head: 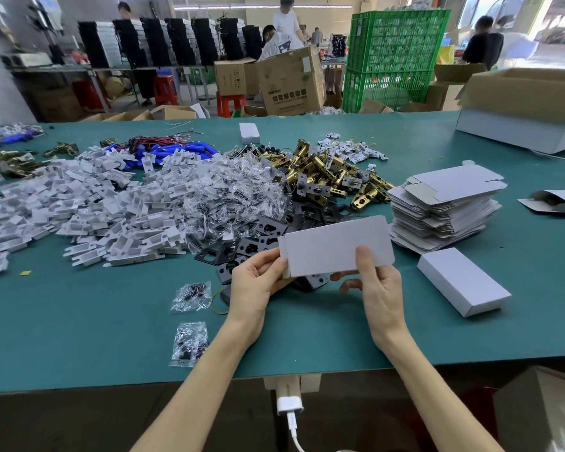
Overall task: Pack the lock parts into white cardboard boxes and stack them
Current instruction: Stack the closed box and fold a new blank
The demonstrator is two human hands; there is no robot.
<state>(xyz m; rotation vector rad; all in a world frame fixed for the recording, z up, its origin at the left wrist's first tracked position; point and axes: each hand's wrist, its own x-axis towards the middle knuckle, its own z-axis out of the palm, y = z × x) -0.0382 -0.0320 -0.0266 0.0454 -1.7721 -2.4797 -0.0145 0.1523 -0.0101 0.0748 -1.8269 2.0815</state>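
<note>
Both hands hold one white cardboard box (336, 246) above the tabletop (111, 321): left hand (258, 285) pinches its end flap, right hand (377, 282) grips the near edge. Steady the box while tucking that flap squarely.

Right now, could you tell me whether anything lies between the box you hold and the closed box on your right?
Nothing visible does. Left hand and right hand grip the white box; only bare green table separates it from the closed box. The flat blanks sit farther back.
</note>
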